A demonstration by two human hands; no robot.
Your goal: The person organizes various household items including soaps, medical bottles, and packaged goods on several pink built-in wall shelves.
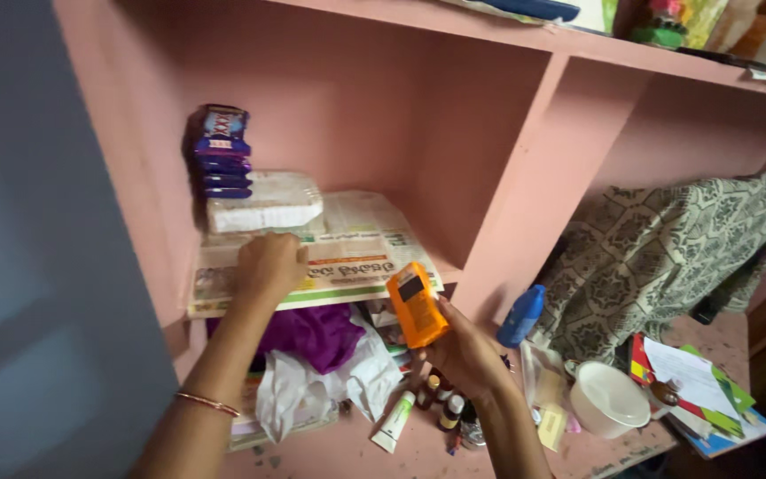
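My right hand [465, 353] holds an orange bottle [416, 304] with a dark label, tilted, just below the front edge of a pink shelf. My left hand [269, 263] rests palm down on the newspaper [356, 239] that lines that shelf, its fingers close to a white wrapped packet [263, 204]. Behind the packet stands a stack of blue and purple packets [221, 153] against the shelf's left wall. A thin bangle sits on my left forearm.
Below the shelf lie purple cloth [316, 334], white plastic bags [312, 386], a white tube [394, 422] and small dark bottles [448, 410]. To the right are a blue bottle [521, 316], a white bowl [610, 399], papers [698, 381] and a patterned cloth [667, 257].
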